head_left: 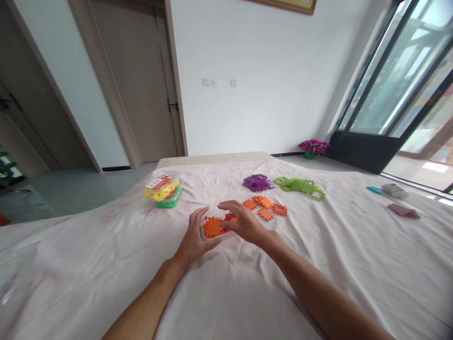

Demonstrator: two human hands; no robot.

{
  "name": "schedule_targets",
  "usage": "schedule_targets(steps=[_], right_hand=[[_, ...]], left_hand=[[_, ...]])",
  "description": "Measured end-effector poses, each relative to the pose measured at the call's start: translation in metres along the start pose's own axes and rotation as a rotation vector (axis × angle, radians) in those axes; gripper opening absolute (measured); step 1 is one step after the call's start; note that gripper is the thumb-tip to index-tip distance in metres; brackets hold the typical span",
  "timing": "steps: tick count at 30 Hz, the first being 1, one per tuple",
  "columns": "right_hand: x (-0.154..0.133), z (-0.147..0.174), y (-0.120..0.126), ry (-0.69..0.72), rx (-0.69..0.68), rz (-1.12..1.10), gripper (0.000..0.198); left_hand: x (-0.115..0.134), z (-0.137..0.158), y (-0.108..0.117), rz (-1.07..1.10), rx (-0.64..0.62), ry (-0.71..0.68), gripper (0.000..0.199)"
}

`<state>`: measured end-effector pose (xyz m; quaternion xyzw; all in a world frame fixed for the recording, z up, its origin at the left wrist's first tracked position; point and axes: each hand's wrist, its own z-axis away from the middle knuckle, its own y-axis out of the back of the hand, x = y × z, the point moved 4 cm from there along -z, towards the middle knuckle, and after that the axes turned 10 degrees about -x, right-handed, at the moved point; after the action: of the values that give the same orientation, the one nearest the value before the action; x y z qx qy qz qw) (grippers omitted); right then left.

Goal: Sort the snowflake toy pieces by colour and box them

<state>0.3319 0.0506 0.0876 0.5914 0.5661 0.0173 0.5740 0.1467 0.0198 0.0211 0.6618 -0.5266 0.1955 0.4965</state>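
My left hand is curled round the left side of a clear plastic box, its thumb along the near side and its fingers at the far left corner. Orange gear-shaped pieces lie inside. Over the box's right part reaches my right hand, thumb and fingers apart, with more orange showing beneath it. My palm hides part of the box, and whether it touches those pieces is unclear. Just beyond that hand, several loose orange gear pieces are spread on the pale cloth.
Farther back are a purple gear pile and linked green gears. Stacked boxes of yellow and green pieces stand at the left. At the right lie a pink folded item, a whitish object and a blue item.
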Motion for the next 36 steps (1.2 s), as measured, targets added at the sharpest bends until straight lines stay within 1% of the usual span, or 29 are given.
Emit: schedule_targets(steps=[1,3,5,6,7,9,11,13,16,18,20,23,26,28,30,33,34,36], right_hand=[[0.004,0.001,0.005,-0.02,0.018,0.021,0.045],[0.014,0.004,0.023,-0.105,0.071,0.141,0.04],[0.026,0.009,0.046,-0.244,0.108,0.312,0.039],[0.032,0.013,0.057,-0.326,0.103,0.391,0.038],[0.039,0.017,0.068,-0.409,0.075,0.458,0.037],[0.053,0.026,0.084,-0.583,-0.027,0.561,0.032],[0.065,0.036,0.093,-0.738,-0.141,0.637,0.028],[0.074,0.043,0.095,-0.852,-0.226,0.686,0.028],[0.082,0.048,0.091,-0.946,-0.287,0.719,0.032],[0.083,0.048,0.086,-0.966,-0.3,0.736,0.035],[0.083,0.047,0.082,-0.952,-0.307,0.74,0.035],[0.084,0.045,0.077,-0.912,-0.324,0.721,0.037],[0.087,0.045,0.077,-0.885,-0.325,0.717,0.049],[0.089,0.044,0.078,-0.867,-0.318,0.709,0.054],[0.089,0.043,0.081,-0.828,-0.299,0.682,0.047],[0.082,0.038,0.088,-0.75,-0.21,0.637,0.019],[0.076,0.035,0.091,-0.706,-0.158,0.624,0.017],[0.062,0.029,0.094,-0.568,-0.025,0.589,0.021]], left_hand=[[0.001,0.0,0.0,-0.029,-0.014,0.016,0.085],[0.004,0.001,0.001,-0.092,-0.043,0.062,0.068],[0.007,0.001,0.003,-0.135,-0.061,0.098,0.052],[0.009,0.001,0.003,-0.145,-0.065,0.102,0.047],[0.01,0.0,0.004,-0.148,-0.066,0.099,0.046],[0.01,0.0,0.005,-0.156,-0.057,0.088,0.047],[0.008,0.0,0.007,-0.174,-0.035,0.079,0.046],[0.006,0.0,0.009,-0.189,-0.011,0.071,0.045],[0.003,0.001,0.012,-0.211,0.023,0.053,0.041],[0.002,0.001,0.014,-0.223,0.038,0.05,0.04],[0.0,0.001,0.015,-0.223,0.035,0.055,0.04],[-0.003,0.001,0.015,-0.198,0.011,0.07,0.047],[-0.006,0.001,0.015,-0.176,-0.011,0.083,0.055],[-0.006,0.001,0.015,-0.173,-0.015,0.082,0.055],[-0.005,0.001,0.015,-0.172,-0.016,0.072,0.053],[-0.002,0.001,0.014,-0.164,-0.041,0.054,0.051],[0.0,0.001,0.013,-0.156,-0.057,0.053,0.05],[0.003,0.002,0.012,-0.14,-0.087,0.06,0.05]])
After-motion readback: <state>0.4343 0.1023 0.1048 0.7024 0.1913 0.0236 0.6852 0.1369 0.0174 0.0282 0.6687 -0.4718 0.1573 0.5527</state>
